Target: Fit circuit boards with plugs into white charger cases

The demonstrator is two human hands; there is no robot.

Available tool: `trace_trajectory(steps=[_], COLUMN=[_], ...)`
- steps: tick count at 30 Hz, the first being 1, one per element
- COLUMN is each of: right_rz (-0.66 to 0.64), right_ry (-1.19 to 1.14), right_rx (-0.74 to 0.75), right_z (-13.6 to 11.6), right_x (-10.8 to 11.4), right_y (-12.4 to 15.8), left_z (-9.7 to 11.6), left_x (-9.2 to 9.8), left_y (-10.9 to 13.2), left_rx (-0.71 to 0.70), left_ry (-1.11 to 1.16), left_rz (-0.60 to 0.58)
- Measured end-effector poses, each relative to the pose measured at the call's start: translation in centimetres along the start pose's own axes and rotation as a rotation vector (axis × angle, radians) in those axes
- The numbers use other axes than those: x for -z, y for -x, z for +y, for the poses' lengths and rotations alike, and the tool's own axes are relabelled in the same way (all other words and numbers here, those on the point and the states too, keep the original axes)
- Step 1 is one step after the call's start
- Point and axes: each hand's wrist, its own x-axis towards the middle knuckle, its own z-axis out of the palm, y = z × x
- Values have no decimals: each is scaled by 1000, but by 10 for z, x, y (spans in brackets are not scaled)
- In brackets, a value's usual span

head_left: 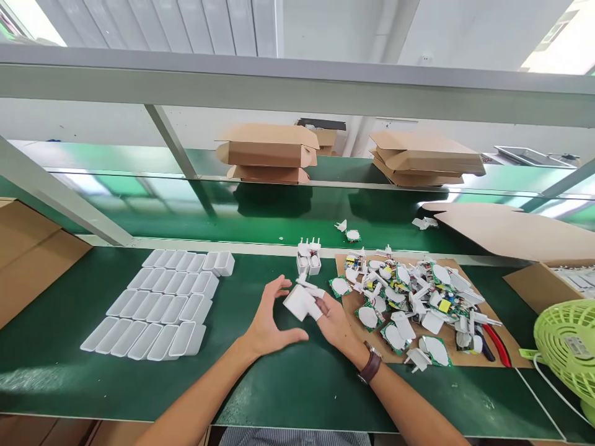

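Note:
My right hand (336, 323), with white covers on some fingertips, grips a white plastic charger housing (295, 301) above the middle of the green bench. My left hand (271, 323) is just left of it, thumb and fingers spread wide, holding nothing. Behind the hands stand a few white plug chargers (308, 257), prongs up. To the right, a heap of green circuit boards with white plug parts (409, 291) covers a cardboard sheet (469, 362). Rows of white rectangular plastic shells (153, 303) lie to the left, open side up.
Red-handled pliers (498, 344) lie at the heap's right edge, near a green fan (569, 347) and an open carton (534, 285). Flat cartons (269, 152) and more cartons (425, 158) sit on the shelf behind. A brown box (35, 260) stands far left.

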Motion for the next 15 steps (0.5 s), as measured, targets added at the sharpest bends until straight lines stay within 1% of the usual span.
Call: trace_trajectory(steps=[1, 3, 5, 8, 15], right_rz=[-8, -56, -87, -99, -106], right_ry=[-146, -362, -484, -540, -511], right_rx=[-95, -238, -298, -325, -338], right_z=[-1, -3, -7, -11, -9], right_x=[-2, -4, -7, -8, -10], right_y=[-1, 0, 1, 2, 1], left_z=[1, 5, 8, 10, 6], left_x=[-2, -5, -8, -8, -6], left_y=[1, 4, 4, 4, 3], left_rx=[-38, -110, -182, -223, -200], left_ry=[-68, -180, -211, -207, -229], left_rz=[-11, 19, 78, 99, 85])
